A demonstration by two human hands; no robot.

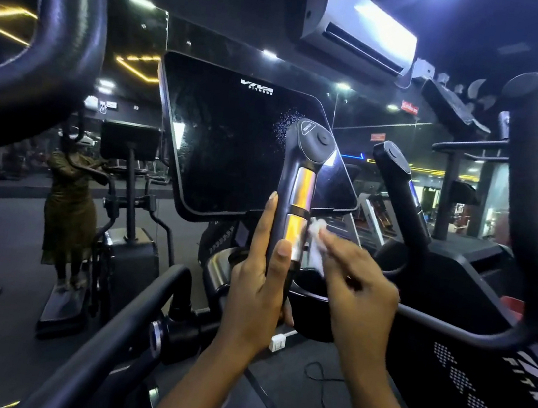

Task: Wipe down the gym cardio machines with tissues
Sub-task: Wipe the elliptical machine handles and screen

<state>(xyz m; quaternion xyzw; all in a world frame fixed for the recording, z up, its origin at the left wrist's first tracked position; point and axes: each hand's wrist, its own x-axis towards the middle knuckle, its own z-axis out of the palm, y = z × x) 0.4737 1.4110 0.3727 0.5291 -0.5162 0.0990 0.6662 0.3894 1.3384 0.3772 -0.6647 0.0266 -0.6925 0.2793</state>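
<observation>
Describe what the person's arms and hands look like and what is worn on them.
Both forearms are bare to the frame's edge; no sleeves show. The left hand and right hand wear no gloves, and no ring, watch or bracelet shows. The left hand's nails are fairly long; the right hand is blurred.

The left hand (257, 292) grips the cardio machine's upright handle (302, 180), with its thumb on the lower metal band. The right hand (359, 285), blurred, holds a white tissue (316, 241) against the handle's right side, just below the dark console screen (233, 150).
</observation>
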